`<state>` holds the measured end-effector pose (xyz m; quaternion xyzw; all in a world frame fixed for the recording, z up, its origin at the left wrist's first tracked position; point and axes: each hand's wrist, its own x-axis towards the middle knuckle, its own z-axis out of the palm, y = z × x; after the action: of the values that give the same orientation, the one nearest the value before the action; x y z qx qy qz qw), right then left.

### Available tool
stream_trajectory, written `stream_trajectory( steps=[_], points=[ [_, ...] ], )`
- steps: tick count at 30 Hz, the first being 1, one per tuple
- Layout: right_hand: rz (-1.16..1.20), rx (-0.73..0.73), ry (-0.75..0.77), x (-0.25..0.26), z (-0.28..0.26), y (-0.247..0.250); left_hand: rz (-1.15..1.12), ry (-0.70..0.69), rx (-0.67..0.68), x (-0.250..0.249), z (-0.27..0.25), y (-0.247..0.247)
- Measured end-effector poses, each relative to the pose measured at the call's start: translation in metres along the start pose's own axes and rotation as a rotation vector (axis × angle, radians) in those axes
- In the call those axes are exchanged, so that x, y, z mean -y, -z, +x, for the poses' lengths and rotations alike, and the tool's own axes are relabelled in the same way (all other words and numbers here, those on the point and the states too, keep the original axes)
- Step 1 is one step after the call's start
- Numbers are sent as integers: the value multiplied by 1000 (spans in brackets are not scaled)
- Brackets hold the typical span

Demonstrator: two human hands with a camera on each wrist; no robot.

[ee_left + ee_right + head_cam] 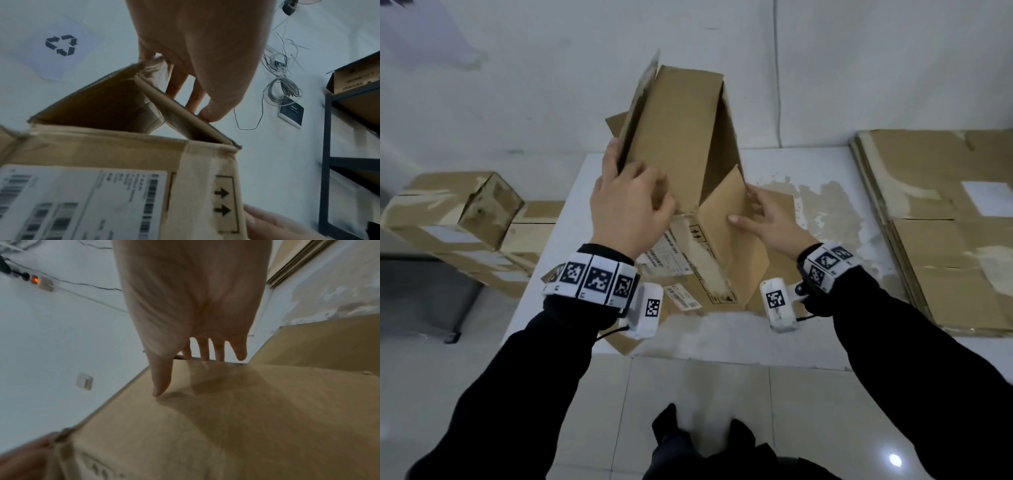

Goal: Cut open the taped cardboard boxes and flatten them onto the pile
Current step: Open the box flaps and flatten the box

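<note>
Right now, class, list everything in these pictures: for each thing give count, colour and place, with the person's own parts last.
open box: one, brown, held above the table centre
table: one, white, patchy
flattened pile: one stack, brown, table's right
taped boxes: several, brown, left of the table
shipping label: one, white, on the open box's side
recycling sign: one, black on white, wall
shelf: one, dark, left-wrist view
left hand: grips the box's left wall
right hand: pinches a lower flap
sleeves: two, black
</note>
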<state>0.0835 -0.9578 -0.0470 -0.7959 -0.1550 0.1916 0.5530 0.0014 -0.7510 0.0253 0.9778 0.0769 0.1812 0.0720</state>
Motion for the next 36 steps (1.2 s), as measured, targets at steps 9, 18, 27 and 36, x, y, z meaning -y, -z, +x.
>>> stream_trajectory(
  steps=[9, 18, 27, 36],
  points=[
    [60, -111, -20, -57, -78, -33, 257, 40, 124, -26, 1, -35],
    [-60, -151, 18, -55, -72, 1, 252, -17, 63, -26, -16, -51],
    [-16, -391, -233, -79, 48, 41, 252, 27, 30, -24, -13, -56],
    [339, -211, -393, -83, -36, -39, 169, 73, 193, -43, 37, -131]
  ],
)
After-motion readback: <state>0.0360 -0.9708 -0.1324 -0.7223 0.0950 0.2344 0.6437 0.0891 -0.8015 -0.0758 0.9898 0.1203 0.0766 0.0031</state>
